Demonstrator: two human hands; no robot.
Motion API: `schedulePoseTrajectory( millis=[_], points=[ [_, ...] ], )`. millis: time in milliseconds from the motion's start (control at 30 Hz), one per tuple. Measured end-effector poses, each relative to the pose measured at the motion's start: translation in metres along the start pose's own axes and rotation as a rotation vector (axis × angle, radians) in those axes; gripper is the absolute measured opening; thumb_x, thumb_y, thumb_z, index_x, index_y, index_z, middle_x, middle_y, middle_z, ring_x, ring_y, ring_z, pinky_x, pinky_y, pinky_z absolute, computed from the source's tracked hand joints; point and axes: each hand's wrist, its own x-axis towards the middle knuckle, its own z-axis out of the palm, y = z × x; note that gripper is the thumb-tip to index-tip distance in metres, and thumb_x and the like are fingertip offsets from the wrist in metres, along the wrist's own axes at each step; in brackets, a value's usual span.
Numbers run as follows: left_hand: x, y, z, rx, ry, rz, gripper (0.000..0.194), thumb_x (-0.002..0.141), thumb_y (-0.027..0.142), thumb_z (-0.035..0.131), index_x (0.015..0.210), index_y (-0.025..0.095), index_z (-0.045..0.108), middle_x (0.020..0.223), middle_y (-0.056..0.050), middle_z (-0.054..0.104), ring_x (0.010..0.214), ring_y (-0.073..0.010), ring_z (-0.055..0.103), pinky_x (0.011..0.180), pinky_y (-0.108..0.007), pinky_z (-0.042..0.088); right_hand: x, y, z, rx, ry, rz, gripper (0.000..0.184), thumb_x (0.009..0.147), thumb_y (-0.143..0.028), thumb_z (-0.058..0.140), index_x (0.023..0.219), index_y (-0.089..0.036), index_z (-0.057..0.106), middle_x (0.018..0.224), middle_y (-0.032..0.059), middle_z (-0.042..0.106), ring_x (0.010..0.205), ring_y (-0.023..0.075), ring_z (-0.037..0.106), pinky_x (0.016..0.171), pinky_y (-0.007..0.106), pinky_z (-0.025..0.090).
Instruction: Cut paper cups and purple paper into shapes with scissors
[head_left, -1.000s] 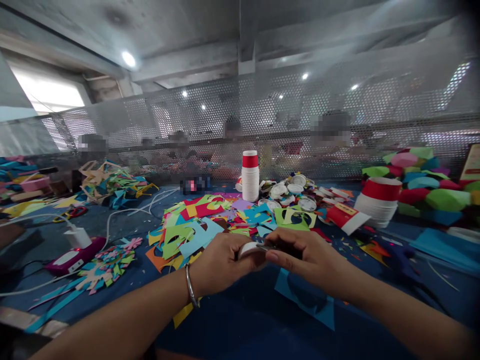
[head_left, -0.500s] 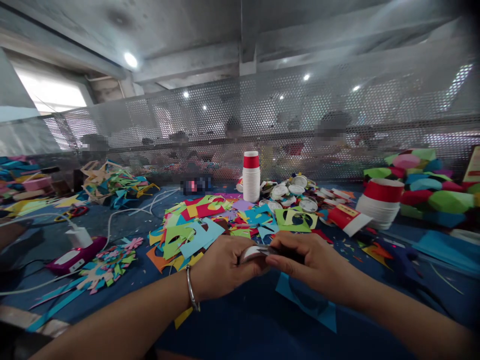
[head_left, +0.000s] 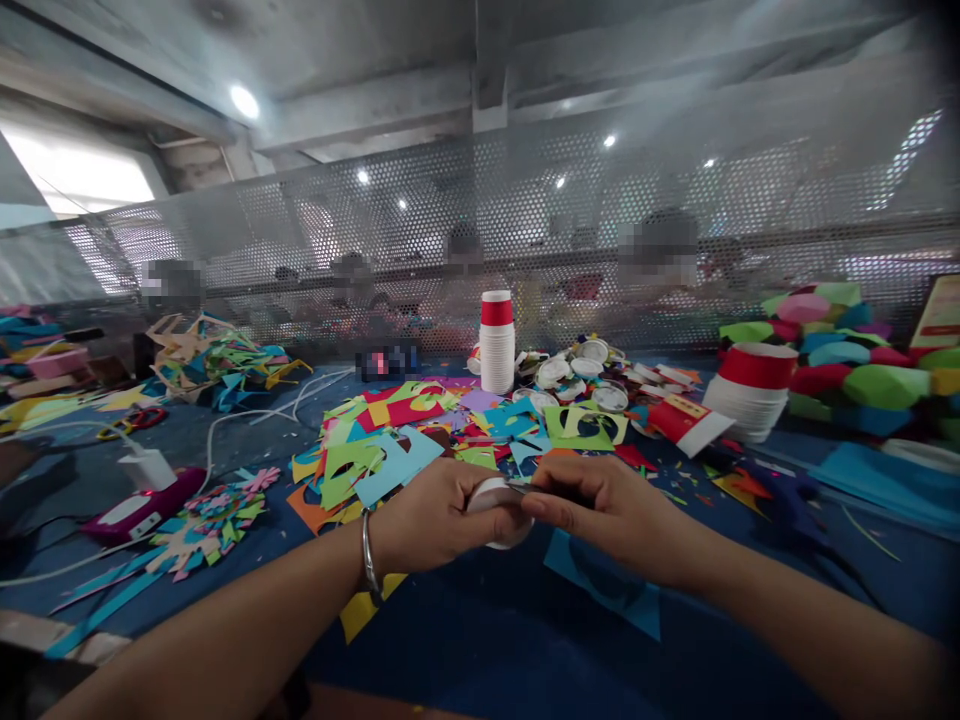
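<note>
My left hand (head_left: 435, 512), a metal bangle on its wrist, is closed round a small white round piece (head_left: 491, 495) that looks like a cut paper-cup base. My right hand (head_left: 600, 505) is closed on a thin dark metal tool (head_left: 529, 487), probably scissors, whose tip meets the white piece. Both hands meet above the blue table (head_left: 480, 650), just over a blue paper scrap (head_left: 600, 590) with a round hole cut in it.
Coloured paper offcuts (head_left: 397, 440) lie beyond my hands. A tall stack of red-and-white cups (head_left: 496, 342), cut cup bases (head_left: 585, 375), a lying cup (head_left: 686, 420) and another cup stack (head_left: 754, 390) stand behind. A magenta device (head_left: 142, 505) with cables sits left. Other people sit behind a perforated screen.
The white piece has turned in my left hand and shows more of its round rim. Both hands stay together in the same place; the view has tipped slightly.
</note>
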Motion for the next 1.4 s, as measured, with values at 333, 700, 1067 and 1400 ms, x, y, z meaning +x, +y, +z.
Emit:
schedulePoseTrajectory(
  millis=[333, 700, 1067, 1400],
  points=[
    [0.002, 0.003, -0.002, -0.084, -0.030, -0.009, 0.029, 0.086, 0.044, 0.061, 0.092, 0.016, 0.057, 0.074, 0.000, 0.058, 0.063, -0.0098, 0.053, 0.056, -0.021, 0.040, 0.004, -0.001, -0.003, 0.181, 0.079, 0.091, 0.043, 0.091, -0.058, 0.052, 0.073, -0.019, 0.053, 0.067, -0.0036, 0.040, 0.061, 0.0109, 0.034, 0.054, 0.025, 0.028],
    [0.004, -0.001, 0.004, -0.348, -0.043, -0.068, 0.038, 0.079, 0.032, 0.072, 0.102, 0.018, 0.046, 0.075, 0.004, 0.050, 0.060, -0.0069, 0.047, 0.050, -0.019, 0.036, 0.006, 0.004, 0.009, 0.312, 0.071, 0.120, 0.037, 0.082, -0.055, 0.066, 0.077, -0.020, 0.058, 0.072, -0.0017, 0.051, 0.069, 0.0137, 0.045, 0.062, 0.026, 0.037],
    [0.005, -0.007, -0.002, -0.659, -0.050, 0.052, 0.055, 0.071, 0.014, 0.081, 0.118, 0.023, 0.053, 0.105, -0.003, 0.056, 0.093, -0.0131, 0.053, 0.080, -0.027, 0.043, 0.004, -0.004, 0.007, 0.434, 0.169, 0.226, 0.034, 0.081, -0.053, 0.068, 0.080, -0.020, 0.060, 0.055, -0.0077, 0.035, 0.048, 0.0079, 0.026, 0.045, 0.024, 0.021],
    [0.004, -0.002, -0.008, -0.627, 0.094, 0.060, 0.058, 0.076, 0.018, 0.078, 0.126, 0.023, 0.049, 0.115, -0.007, 0.059, 0.104, -0.0178, 0.057, 0.088, -0.032, 0.046, 0.004, -0.006, 0.005, 0.353, 0.178, 0.153, 0.038, 0.089, -0.056, 0.057, 0.086, -0.019, 0.058, 0.068, -0.0030, 0.047, 0.055, 0.0087, 0.035, 0.047, 0.024, 0.025]
  ],
)
